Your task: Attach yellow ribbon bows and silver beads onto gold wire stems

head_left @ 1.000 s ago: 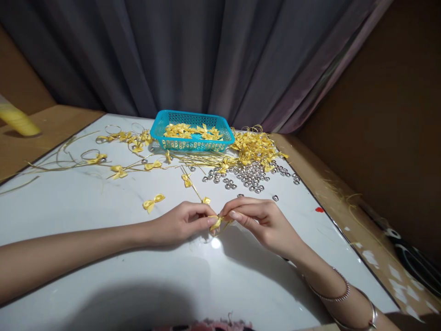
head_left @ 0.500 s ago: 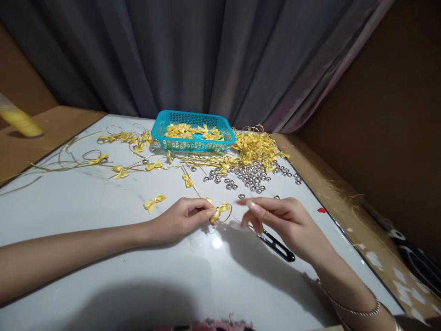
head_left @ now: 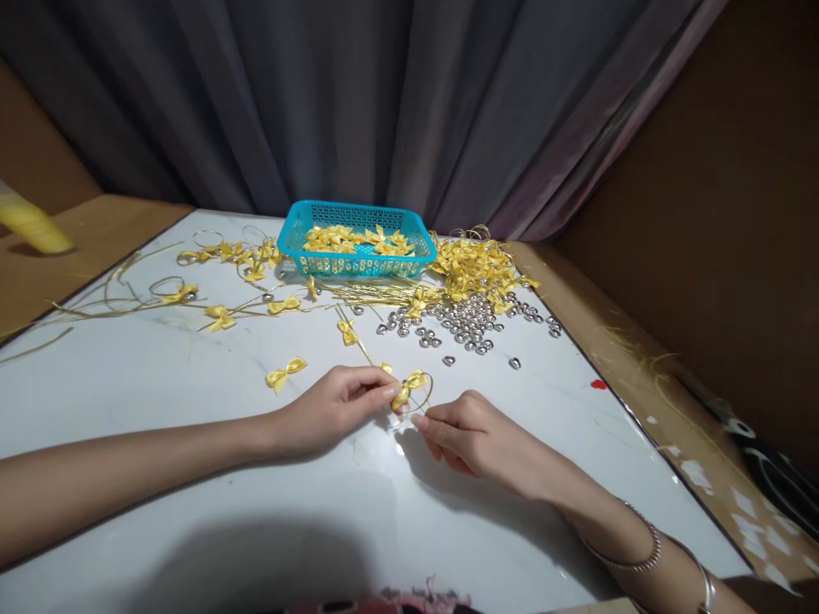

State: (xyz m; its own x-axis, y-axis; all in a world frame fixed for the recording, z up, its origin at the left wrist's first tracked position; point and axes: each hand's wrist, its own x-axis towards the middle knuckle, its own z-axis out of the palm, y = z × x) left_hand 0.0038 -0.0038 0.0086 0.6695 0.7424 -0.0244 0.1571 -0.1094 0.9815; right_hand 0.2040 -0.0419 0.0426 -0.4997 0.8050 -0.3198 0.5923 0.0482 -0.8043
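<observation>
My left hand (head_left: pixel 349 401) pinches a yellow ribbon bow (head_left: pixel 409 389) between thumb and fingertips, a little above the white tabletop. From the bow a thin gold cord (head_left: pixel 432 390) curves out in a small loop on its right side. My right hand (head_left: pixel 470 433) is closed just right of the loop, thumb and finger pinched at the thin cord's lower end; its other fingers are curled under. Another yellow bow (head_left: pixel 286 375) lies left of my left hand. A bow on a gold stem (head_left: pixel 347 332) lies just beyond my left fingers.
A blue basket (head_left: pixel 358 266) with yellow bows stands at the back. Right of it are heaped corded bows (head_left: pixel 477 266) and scattered silver beads (head_left: pixel 470 324). Gold cords (head_left: pixel 377 295) lie before the basket. A yellow roll (head_left: pixel 35 223) is far left, black-handled scissors (head_left: pixel 777 482) far right.
My right hand has moved left and down to the loop, and its fingers have closed. The black tool seen under it before is now hidden. My left hand keeps the bow in place.
</observation>
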